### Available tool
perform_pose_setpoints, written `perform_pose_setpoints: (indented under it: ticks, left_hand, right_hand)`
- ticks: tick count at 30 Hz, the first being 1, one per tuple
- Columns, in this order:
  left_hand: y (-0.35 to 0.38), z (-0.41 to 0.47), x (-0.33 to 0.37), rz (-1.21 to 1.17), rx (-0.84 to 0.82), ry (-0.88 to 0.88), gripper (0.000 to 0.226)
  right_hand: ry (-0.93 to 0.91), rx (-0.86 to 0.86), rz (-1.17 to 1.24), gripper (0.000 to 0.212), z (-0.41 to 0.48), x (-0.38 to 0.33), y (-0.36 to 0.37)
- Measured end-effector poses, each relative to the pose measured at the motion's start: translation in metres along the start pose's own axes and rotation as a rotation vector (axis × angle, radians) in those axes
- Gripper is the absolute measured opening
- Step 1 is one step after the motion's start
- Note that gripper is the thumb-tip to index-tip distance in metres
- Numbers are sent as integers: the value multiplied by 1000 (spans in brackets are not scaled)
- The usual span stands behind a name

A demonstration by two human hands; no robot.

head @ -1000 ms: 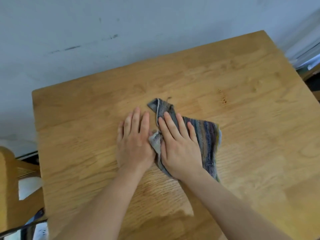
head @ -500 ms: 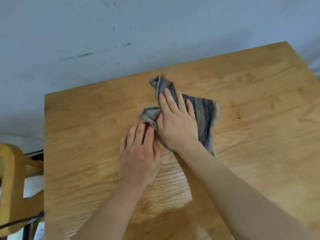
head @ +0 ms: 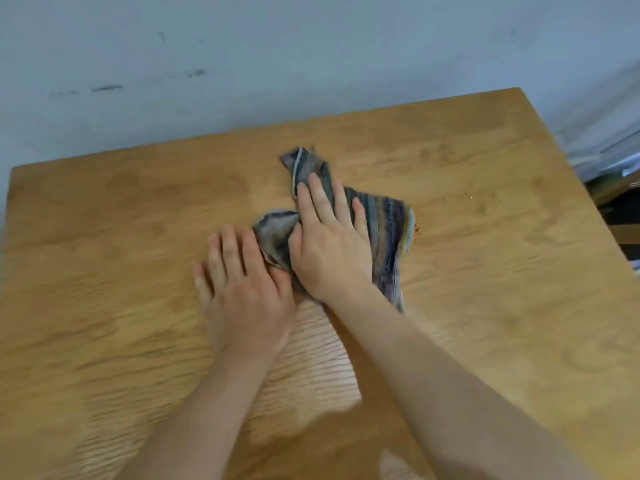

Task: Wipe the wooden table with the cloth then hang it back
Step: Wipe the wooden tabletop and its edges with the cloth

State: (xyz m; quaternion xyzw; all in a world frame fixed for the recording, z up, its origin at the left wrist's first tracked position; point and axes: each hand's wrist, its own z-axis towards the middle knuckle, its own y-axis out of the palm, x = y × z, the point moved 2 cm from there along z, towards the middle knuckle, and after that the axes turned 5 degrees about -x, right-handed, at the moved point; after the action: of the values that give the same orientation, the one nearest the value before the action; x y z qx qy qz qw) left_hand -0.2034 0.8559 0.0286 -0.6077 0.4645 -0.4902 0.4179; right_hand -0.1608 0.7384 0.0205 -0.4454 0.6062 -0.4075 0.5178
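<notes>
I log: right grip [head: 329, 251], fingers straight, pressing crumpled blue-grey striped cloth [head: 384, 223] onto light wooden worktop [head: 485, 306]; left grip [head: 242, 292] flat alongside, touching the cloth.

Left hand [head: 242, 289]: I am laying it palm down, fingers straight and close together, pointing far.
Right hand [head: 329, 251]: I am pressing it palm down on the cloth [head: 388, 223], fingers straight and slightly spread, reaching farther than the left.
Left forearm [head: 207, 393]: bare, I am stretching it in from the near edge.
Right forearm [head: 433, 368]: bare, I am slanting it in from the near right.
</notes>
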Motion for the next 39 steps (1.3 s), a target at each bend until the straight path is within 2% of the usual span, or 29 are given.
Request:
perform_pose_setpoints:
  ticks: [2, 4, 10, 14, 16, 20, 24, 26, 28, 31, 34, 36, 39]
  left_hand:
    - [1, 0, 0, -2, 26, 2, 58]
    - [2, -2, 1, 19, 10, 15, 55]
    - [12, -12, 41, 20, -42, 113, 61]
    - [16, -17, 48, 24, -2, 91, 61]
    - [17, -14, 48, 35, 3, 85, 61]
    - [16, -13, 52, 53, 2, 97, 61]
    - [17, -13, 52, 66, -24, 88, 62]
    - [18, -10, 52, 62, -16, 89, 62]
    - [18, -12, 52, 58, -9, 77, 62]
    - [18, -15, 50, 52, -4, 73, 61]
    - [16, -13, 50, 35, 14, 78, 58]
    - [16, -11, 50, 32, 19, 88, 58]
    - [17, -12, 50, 33, 10, 89, 59]
  right_hand:
    - [-28, -21, -21, 60, -54, 13, 0]
    - [-62, -81, -37, 61, -66, 25, -3]
    - [51, -35, -16, 59, 31, 47, -20]
    - [58, 36, -40, 57, -66, 66, -16]
    - [36, -7, -59, 58, -93, 75, -14]
    - [5, -44, -55, 60, -29, 85, -27]
    - [44, -49, -19, 60, 64, 92, -38]
    - [54, -39, -17, 60, 83, 85, -37]
    - [59, -6, 9, 57, 61, 82, -33]
    - [35, 14, -19, 55, -42, 71, -21]
    - [-64, -79, -48, 55, -97, 73, -16]
    - [-30, -62, -55, 55, -58, 86, -23]
    - [192, 8, 11, 56, 23, 98, -37]
